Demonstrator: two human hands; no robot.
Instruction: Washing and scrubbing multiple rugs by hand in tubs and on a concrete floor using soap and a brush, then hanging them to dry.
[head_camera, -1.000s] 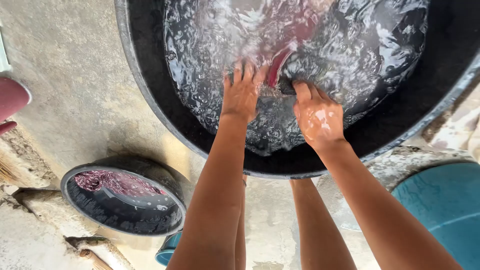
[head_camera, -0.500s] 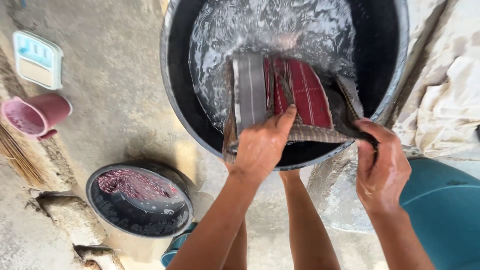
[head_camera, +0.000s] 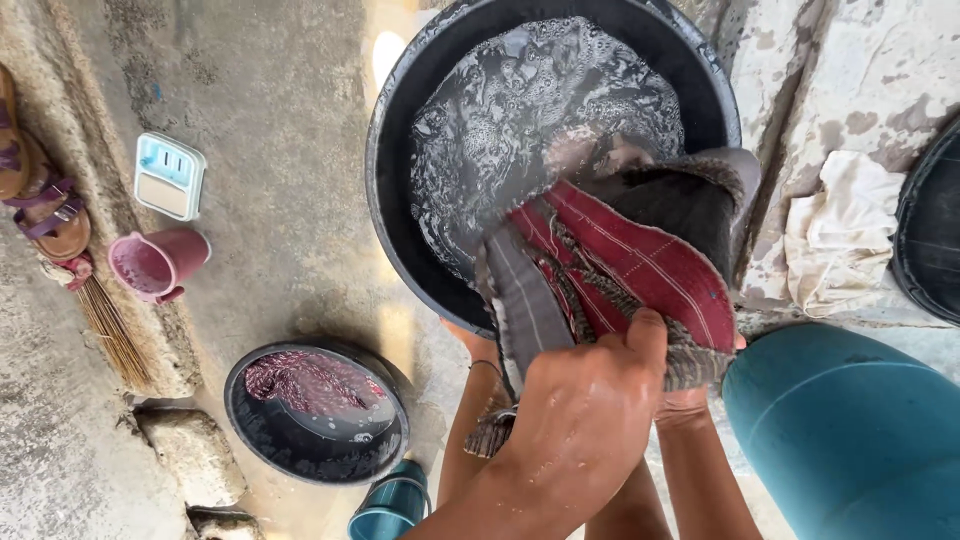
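The left hand occupies the lower centre of the view, fingers closed around a wet striped cloth of red, grey and black. The thumb presses on top of the fabric at its lower edge. The right hand lies mostly hidden beneath the same cloth at 3 o'clock from the left hand; whether its fingers are closed on the fabric cannot be determined.

The cloth is lifted partly clear of the water. Its upper end drapes over the rim of the large black basin at the basin's 4 o'clock position, and its lower end hangs toward the person's legs.

The large black basin holds foamy, dark water and stands on a concrete floor.

Surrounding items:
- Small black basin containing purple-red fabric, at 8 o'clock from the large basin.
- Teal tub, at 3 o'clock from the hands.
- Pink cup, lying on its side at 9 o'clock.
- Pale cloth, crumpled on the stone ledge at 3 o'clock from the large basin.
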